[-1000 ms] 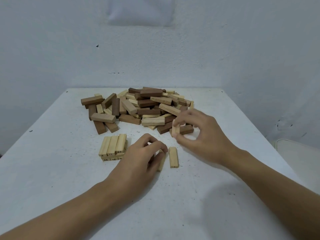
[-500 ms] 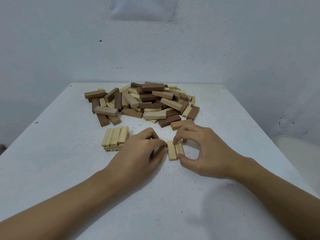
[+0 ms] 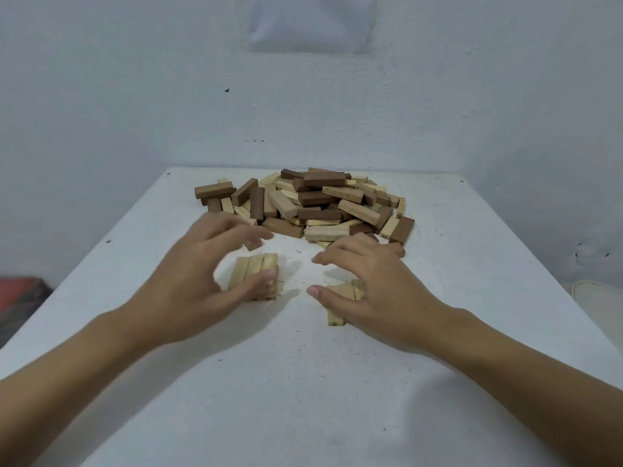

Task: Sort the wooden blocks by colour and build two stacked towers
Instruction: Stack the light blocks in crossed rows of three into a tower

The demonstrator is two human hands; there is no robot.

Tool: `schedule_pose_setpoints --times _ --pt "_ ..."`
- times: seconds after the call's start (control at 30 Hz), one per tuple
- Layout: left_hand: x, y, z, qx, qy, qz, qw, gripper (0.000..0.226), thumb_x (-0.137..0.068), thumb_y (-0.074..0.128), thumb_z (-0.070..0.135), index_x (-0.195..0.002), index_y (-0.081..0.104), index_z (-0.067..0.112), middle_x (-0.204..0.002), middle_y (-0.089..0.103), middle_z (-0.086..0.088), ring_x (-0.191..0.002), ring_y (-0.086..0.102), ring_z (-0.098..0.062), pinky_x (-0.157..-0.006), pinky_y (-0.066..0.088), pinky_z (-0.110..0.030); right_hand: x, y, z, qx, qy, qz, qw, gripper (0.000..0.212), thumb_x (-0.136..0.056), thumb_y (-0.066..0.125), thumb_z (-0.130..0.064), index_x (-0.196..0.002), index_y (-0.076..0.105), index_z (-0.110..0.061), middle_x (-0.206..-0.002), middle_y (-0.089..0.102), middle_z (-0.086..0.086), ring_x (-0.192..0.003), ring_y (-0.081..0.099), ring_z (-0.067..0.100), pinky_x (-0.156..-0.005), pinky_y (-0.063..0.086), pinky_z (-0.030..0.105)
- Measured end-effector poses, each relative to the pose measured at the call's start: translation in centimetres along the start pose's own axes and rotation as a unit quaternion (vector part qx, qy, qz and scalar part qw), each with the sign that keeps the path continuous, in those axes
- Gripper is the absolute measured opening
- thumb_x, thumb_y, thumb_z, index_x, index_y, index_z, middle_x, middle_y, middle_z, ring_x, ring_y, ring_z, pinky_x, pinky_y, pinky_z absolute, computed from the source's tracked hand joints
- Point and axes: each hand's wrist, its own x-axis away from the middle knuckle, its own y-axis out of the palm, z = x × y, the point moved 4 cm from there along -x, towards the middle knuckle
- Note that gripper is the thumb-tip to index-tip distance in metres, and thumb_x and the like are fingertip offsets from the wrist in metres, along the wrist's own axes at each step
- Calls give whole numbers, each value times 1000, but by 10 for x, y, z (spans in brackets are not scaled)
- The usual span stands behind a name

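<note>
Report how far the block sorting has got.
Early. Done: one low stack of light blocks stands on the table. In hand: the left hand reaches around that stack, thumb against it, and the right hand hovers over a short row of light blocks. Left: the mixed pile behind is large, and no dark tower is begun.

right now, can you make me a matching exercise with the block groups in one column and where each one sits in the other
Things:
1. mixed pile
2. light stack
3. light row

Places:
A. partly under the right hand
B. far part of the table
C. touched by the thumb of the left hand

Pairs: 1-B, 2-C, 3-A
</note>
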Motion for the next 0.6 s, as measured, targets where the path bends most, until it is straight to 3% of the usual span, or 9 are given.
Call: schedule_pose_setpoints --times 0.17,0.27,0.6 --pt "16 2 -43 142 -106 -78 981 67 -66 75 72 -128 58 54 -127 58 18 -125 51 -6 -84 40 -15 -30 15 -15 -55 13 -30 998 55 -87 68 -56 -135 59 -30 -134 53 -22 -126 36 -8 -97 26 8" --pt "16 10 -52 177 -110 -88 974 69 -61 80 68 -126 59 57 -124 60 18 -122 53 -5 -81 39 -12 -43 26 -16 -41 17 -52 998 63 -82 73 -57 -137 57 -30 -138 53 -19 -130 36 -4 -102 28 17" --pt "16 17 -62 186 -128 -68 972 60 -69 86 61 -123 69 42 -116 64 12 -112 58 -5 -77 36 -5 -54 38 -12 -44 27 -86 995 65 -78 76 -60 -134 60 -31 -132 57 -21 -125 43 -1 -106 39 32"
